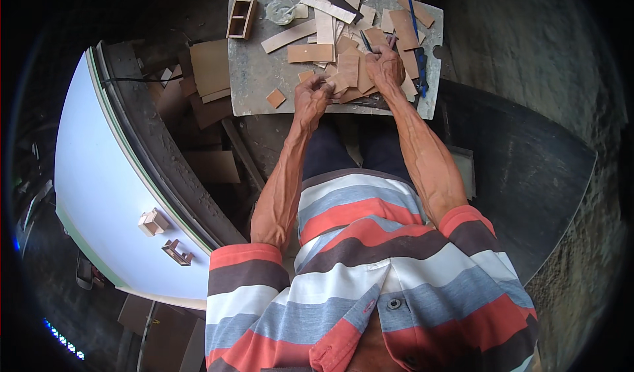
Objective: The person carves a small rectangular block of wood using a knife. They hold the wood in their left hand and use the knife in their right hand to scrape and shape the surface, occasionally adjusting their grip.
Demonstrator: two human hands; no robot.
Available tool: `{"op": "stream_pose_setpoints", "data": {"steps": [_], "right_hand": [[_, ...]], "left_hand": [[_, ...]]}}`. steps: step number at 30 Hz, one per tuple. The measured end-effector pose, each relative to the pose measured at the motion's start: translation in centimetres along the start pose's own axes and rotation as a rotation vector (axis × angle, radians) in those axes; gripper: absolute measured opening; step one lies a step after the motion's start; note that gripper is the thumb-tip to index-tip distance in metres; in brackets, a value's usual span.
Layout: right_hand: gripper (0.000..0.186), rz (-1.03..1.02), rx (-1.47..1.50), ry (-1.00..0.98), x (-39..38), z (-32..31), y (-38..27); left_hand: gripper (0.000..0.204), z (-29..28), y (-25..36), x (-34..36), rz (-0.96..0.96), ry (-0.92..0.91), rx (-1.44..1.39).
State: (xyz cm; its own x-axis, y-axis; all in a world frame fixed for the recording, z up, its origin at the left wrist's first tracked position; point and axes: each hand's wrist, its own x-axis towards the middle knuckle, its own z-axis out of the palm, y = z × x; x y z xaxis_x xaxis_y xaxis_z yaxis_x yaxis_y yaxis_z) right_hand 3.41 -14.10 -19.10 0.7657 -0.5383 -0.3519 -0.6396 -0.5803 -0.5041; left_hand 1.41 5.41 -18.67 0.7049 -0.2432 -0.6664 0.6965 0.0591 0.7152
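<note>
My left hand (313, 99) is closed, its fingertips pinching the edge of a small piece of thin wood (337, 83) near the front of the worktable. My right hand (386, 67) is wrapped round a slim dark tool (365, 40) whose narrow end sticks out past the fingers; its exact kind is not clear. Upright in front of my left fingers is a reddish-brown wood strip (348, 69). Pale and brown wood strips lie heaped beyond both hands. A small square wood piece (275, 98) rests left of my left hand.
The worn worktable (254, 75) bears an open two-part wooden box (242, 18), a clear plastic bag or dish (281, 11) and a blue tool (421, 68). At left, a white board (112, 194) carries two small wooden frames (153, 223). A dark panel (515, 167) leans at right.
</note>
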Motion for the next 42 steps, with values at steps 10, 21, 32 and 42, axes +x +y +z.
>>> {"op": "stream_pose_setpoints", "data": {"steps": [10,21,32,42], "right_hand": [[0.024,-0.085,0.065,0.143,0.1,-1.9,1.0],[0.045,0.063,-0.243,-0.015,2.5,-7.6,10.2],[0.04,-0.053,-0.285,-0.042,3.3,-7.5,13.2],[0.025,0.153,0.128,0.083,-4.0,-12.7,19.6]], "left_hand": [[0.035,-0.2,-0.8,0.0,-0.031,0.007,0.037],[0.028,5.5,0.6,-0.2,0.037,-0.099,0.012],[0.035,12.0,-1.8,0.3,0.016,-0.046,0.093],[0.024,20.5,-5.5,2.8,0.26,-0.117,0.588]]}}
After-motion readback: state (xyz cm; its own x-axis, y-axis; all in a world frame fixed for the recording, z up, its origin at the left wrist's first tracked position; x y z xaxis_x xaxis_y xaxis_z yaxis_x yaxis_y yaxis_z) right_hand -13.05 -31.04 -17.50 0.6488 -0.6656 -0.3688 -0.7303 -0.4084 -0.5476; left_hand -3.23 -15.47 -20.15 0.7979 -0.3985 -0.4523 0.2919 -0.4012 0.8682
